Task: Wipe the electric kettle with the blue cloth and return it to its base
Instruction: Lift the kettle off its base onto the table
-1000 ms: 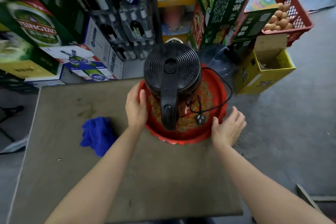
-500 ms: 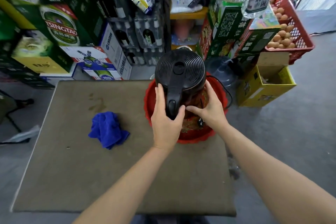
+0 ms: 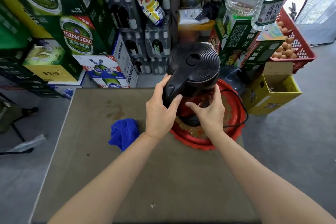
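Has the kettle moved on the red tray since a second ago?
Yes. The kettle has tilted, its handle swung left toward the cloth, off the tray's centre.

Bright daylight from upper right, soft shadows, wide-angle edge distortion

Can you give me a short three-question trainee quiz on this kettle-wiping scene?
1. True or false: the crumpled blue cloth lies on the grey table, held by neither hand.
2. Which hand grips the handle of the black ribbed-lid electric kettle: A) left hand, B) right hand?
3. Fill in: the kettle is over the round ____ tray.

Key: 1 true; 2 A; 3 red.
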